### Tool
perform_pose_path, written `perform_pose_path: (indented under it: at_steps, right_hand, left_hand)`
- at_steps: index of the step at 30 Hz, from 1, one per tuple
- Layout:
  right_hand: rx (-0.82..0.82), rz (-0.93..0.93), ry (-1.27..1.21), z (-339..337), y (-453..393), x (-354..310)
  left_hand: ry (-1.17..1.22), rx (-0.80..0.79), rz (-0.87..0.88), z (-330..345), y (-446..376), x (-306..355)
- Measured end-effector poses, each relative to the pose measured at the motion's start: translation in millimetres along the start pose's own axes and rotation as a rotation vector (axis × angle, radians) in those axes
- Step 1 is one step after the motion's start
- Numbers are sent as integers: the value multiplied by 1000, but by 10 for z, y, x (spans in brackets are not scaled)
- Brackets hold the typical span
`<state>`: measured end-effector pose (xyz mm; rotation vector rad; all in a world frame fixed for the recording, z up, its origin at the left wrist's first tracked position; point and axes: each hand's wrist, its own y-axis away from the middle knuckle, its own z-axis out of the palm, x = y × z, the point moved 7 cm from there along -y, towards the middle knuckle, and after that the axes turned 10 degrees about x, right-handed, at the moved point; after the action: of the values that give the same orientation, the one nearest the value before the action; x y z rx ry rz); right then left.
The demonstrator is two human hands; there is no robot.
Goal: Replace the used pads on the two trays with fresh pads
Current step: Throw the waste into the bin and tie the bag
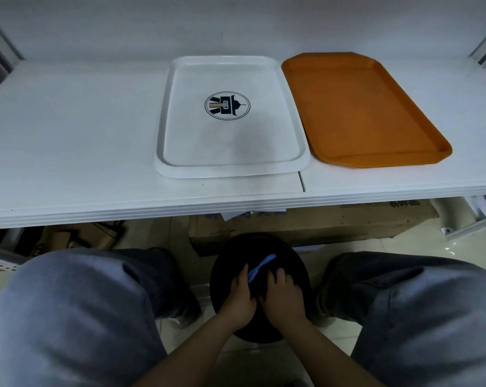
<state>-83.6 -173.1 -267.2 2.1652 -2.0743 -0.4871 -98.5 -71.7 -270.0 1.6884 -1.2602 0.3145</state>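
Reaching both hands into black bin (297, 277), left hand (240, 296) pinching blue scrap (260, 268), right hand (282, 296) fingers curled, grip unclear; white tray (163, 129) logo unreadable, orange tray (376, 113) bare.

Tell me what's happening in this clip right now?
A seated person reaches both hands down into a black bin on the floor between their knees. The left hand holds a crumpled blue piece, hard to identify; the right hand is beside it inside the bin. On the table above, a white tray and an orange tray lie side by side, both bare, no pad on either.
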Motion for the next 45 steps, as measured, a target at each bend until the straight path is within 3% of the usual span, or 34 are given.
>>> perform_pose_path:
  at_steps: [2,7,10,15,25,29,35,45]
  right_hand:
    - [-105,55,-73,71,-11,22]
    - [-269,300,-757,314,-97,60]
    - [-362,317,-898,351,-33,-6]
    - [-274,256,-884,260,8,16]
    - [-81,157,-331,-473,-27,137]
    - [23,95,-299,-871,0,57]
    - [37,68,-296,-1344,85,-107]
    - [141,21,-287,-2277,155,-365]
  left_hand:
    - [-15,-13,29,19,1,8]
    - [-71,-38,69,22,36,-27]
    - [-255,-113,71,63,71,-88]
    - [-529,-180,86,100,119,-114]
    - [-451,-20,30,-298,105,182]
    - [-453,84,125,-608,196,456]
    - [-479,142,198,-910,383,881]
    - [-574,401,305,-1560,780,1755]
